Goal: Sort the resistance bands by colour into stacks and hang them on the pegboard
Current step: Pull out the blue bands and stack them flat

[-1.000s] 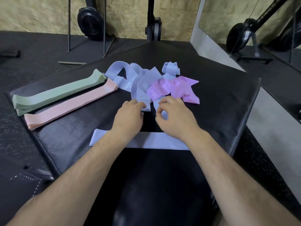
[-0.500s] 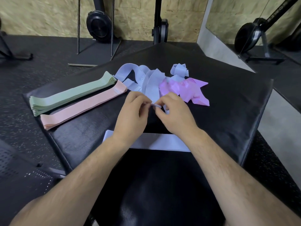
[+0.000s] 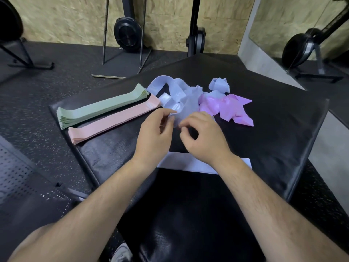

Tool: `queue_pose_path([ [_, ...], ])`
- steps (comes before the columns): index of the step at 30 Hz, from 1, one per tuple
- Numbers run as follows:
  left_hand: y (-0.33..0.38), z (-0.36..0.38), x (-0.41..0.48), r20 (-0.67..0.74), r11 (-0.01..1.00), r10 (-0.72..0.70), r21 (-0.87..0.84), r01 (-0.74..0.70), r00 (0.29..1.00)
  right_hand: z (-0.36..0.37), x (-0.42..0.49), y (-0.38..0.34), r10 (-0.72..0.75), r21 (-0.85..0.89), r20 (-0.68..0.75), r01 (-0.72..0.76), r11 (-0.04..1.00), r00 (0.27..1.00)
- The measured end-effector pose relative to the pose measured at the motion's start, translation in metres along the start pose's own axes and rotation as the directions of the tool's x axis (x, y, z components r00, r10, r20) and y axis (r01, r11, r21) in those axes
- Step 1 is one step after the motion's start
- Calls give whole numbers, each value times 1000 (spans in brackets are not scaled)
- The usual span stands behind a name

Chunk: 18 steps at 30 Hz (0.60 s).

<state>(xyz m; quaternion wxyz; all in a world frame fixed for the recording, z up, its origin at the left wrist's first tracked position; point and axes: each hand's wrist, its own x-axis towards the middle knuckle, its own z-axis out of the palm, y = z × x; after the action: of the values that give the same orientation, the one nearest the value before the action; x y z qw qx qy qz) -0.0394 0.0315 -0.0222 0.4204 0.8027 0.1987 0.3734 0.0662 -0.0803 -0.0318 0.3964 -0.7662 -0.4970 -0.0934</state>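
Pinching one lavender band (image 3: 186,110) at the near side of the tangle, with both hands.
The left hand (image 3: 154,135) pinches the band's edge between thumb and fingers. The right hand (image 3: 205,138), with curled fingers, takes the same edge just beside it, though its contact is partly hidden. The band is lifted a little from the tangled lavender pile (image 3: 175,89), in the middle of the black padded bench (image 3: 283,133). I judge it thin, light, soft and stretchy, so it will sag and may drag its neighbours; holding the loop at its two ends should pull it flat. Crumpled violet bands (image 3: 232,108) lie right of the pile. To the left, the green stack (image 3: 102,107) and pink stack (image 3: 113,122) lie side by side. A flat lavender band (image 3: 188,163) lies nearer, below the wrists.
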Motion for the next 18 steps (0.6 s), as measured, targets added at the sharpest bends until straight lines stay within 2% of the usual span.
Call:
queue_pose_path([
  [3, -6, -9, -3, 37, 970, 195, 138, -199, 980, -6, 9, -6, -22, 56, -56, 25, 998, 998],
  [6, -5, -19, -2, 30, 954, 264, 136, -266, 964, -7, 16, -7, -73, 70, 59, 69, 995, 996],
  [10, -3, -30, 1, -44, 974, 224, 45, -222, 974, -7, 22, 3, -75, 6, 122, 75, 997, 990],
  [13, 5, -35, 3, -118, 981, 186, -41, -192, 976, -17, 28, 3, -11, 25, 142, 8, 1000, 990],
  [18, 14, -41, 8, -116, 957, 97, -260, -125, 988, -51, 37, -27, 18, 69, 145, -29, 997, 989],
])
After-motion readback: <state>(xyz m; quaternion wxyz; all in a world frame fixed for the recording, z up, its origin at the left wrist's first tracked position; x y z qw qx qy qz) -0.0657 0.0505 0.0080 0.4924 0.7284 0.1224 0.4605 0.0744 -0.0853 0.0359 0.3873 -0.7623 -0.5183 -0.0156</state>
